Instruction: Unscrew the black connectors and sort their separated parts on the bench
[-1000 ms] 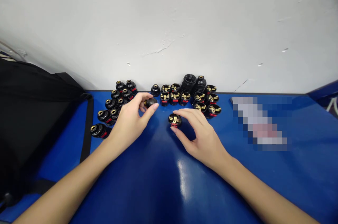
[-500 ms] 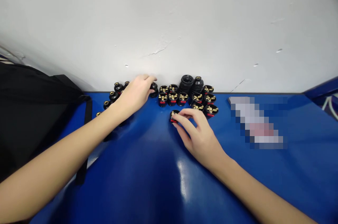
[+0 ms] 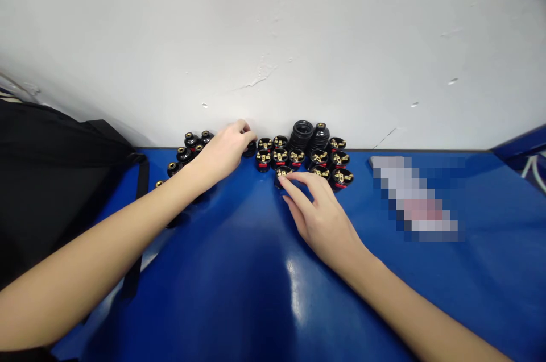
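Observation:
At the back of the blue table, my left hand has its fingers closed around a black lamp holder part, mostly hidden by the fingers. My right hand curls over a round black lamp socket insert with brass contacts on top. The index fingertip rests on its front edge, with the thumb just below. Behind it stand several similar socket inserts in short rows, brass side up, red marks on their sides. To the left of my left hand are several black bell-shaped lamp holder caps with brass threaded tops.
A ribbed black shell and a ribbed cap stand against the white wall. More inserts sit right of them. A blurred-out flat object lies at right. Black fabric with a strap covers the left side.
My right hand has slid the socket insert away from me, up to the rows of inserts. My left hand has shifted slightly right, its fingers now bent lower over the black part.

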Motion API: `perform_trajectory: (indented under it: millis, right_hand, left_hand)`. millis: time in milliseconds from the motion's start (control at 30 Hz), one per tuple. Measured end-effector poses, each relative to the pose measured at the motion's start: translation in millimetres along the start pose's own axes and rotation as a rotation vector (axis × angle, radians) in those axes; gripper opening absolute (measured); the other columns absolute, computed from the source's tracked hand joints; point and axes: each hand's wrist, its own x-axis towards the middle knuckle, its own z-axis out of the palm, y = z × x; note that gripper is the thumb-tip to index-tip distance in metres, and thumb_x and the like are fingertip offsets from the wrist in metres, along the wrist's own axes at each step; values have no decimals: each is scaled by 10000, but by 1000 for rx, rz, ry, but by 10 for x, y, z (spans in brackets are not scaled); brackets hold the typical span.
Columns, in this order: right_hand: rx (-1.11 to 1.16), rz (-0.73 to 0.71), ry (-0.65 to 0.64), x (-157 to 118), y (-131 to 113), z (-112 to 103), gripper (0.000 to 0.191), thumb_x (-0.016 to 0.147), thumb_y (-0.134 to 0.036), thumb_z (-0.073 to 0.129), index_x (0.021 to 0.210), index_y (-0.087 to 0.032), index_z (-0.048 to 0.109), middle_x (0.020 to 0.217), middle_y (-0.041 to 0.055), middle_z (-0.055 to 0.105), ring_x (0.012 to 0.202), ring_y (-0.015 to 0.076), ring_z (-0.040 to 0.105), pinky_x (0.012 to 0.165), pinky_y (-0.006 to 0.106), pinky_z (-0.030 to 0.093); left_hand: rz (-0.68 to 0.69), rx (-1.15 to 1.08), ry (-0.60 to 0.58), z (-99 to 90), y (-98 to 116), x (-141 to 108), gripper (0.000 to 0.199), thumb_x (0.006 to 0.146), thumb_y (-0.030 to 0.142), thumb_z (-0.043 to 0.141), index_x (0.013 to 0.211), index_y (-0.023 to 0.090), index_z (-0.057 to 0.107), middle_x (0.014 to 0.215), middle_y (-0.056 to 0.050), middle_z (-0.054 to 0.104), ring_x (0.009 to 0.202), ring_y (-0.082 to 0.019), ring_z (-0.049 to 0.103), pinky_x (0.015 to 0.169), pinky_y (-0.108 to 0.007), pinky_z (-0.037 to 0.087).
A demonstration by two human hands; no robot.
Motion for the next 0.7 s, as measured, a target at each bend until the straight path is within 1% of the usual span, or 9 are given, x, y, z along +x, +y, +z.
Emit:
perform_trajectory:
  millis: [100, 167, 267, 300, 400, 467, 567, 633, 700]
  right_hand:
    - [-2, -6, 7, 13, -1, 13, 413, 1013, -43, 576, 1424, -29, 609, 1313, 272, 645, 1244, 353, 632, 1052, 544, 597]
    - [-3, -4, -2, 19, -6, 15, 426, 1016, -56, 582, 1442, -40, 589, 1339, 272, 636, 1274, 361, 626, 1064, 551, 597]
    - [6, -11, -16, 19, -16, 15, 464, 1021, -63, 577, 1484, -56, 542, 1376, 279, 618, 1320, 376, 606, 1063, 572, 601]
    - [11, -8, -16, 18, -20, 13, 477, 1022, -61, 574, 1496, -57, 526, 1387, 285, 610, 1330, 380, 601, 1058, 576, 604]
    - [20, 4, 9, 19, -34, 2, 495, 1015, -56, 582, 1504, -52, 507, 1411, 300, 588, 1333, 386, 600, 1048, 572, 609]
    - [19, -3, 38, 24, -43, -9, 481, 1008, -65, 601, 1482, -62, 523, 1407, 298, 584, 1315, 384, 608, 1035, 572, 613]
    - [19, -13, 67, 32, -53, -23, 451, 1002, -78, 618, 1447, -84, 546, 1387, 286, 592, 1289, 377, 617, 1019, 581, 617]
    - [25, -16, 68, 33, -58, -28, 435, 994, -77, 630, 1423, -78, 563, 1378, 285, 595, 1275, 375, 623, 1018, 580, 616]
    - [30, -19, 66, 30, -63, -31, 416, 984, -74, 645, 1395, -64, 587, 1370, 289, 599, 1266, 377, 626, 1022, 574, 613]
  left_hand:
    - [98, 98, -51, -35, 4, -7, 368, 950, 46, 516, 1256, 154, 689, 1296, -147, 637, 1143, -281, 677, 1046, -449, 568]
    - [98, 120, -28, -114, 33, -22, 404, 945, 44, 539, 1316, 147, 660, 1326, -155, 630, 1182, -294, 673, 1045, -451, 570]
    - [49, 133, 0, -339, 106, -69, 332, 980, 116, 559, 1287, 154, 682, 1292, -147, 669, 1165, -295, 688, 1036, -449, 568]
    - [29, 145, -15, -435, 129, -94, 307, 988, 144, 569, 1267, 162, 694, 1259, -138, 694, 1135, -291, 699, 1024, -446, 568]
    - [-73, 215, -114, -710, 161, -201, 249, 976, 184, 601, 1186, 196, 733, 1111, -101, 771, 992, -274, 731, 919, -419, 583]
    - [-120, 305, -216, -830, 145, -307, 214, 964, 226, 632, 1144, 225, 748, 1073, -85, 782, 958, -287, 734, 867, -421, 581]
    - [-132, 456, -239, -879, 103, -517, 216, 968, 332, 656, 1140, 240, 747, 1071, -93, 757, 893, -296, 725, 795, -416, 578]
    - [-132, 513, -257, -856, 93, -678, 253, 955, 370, 680, 1165, 238, 730, 1088, -110, 726, 849, -299, 713, 725, -406, 572]
    - [-138, 551, -241, -822, 104, -836, 265, 935, 383, 708, 1146, 222, 709, 1085, -127, 693, 790, -292, 692, 659, -395, 555]
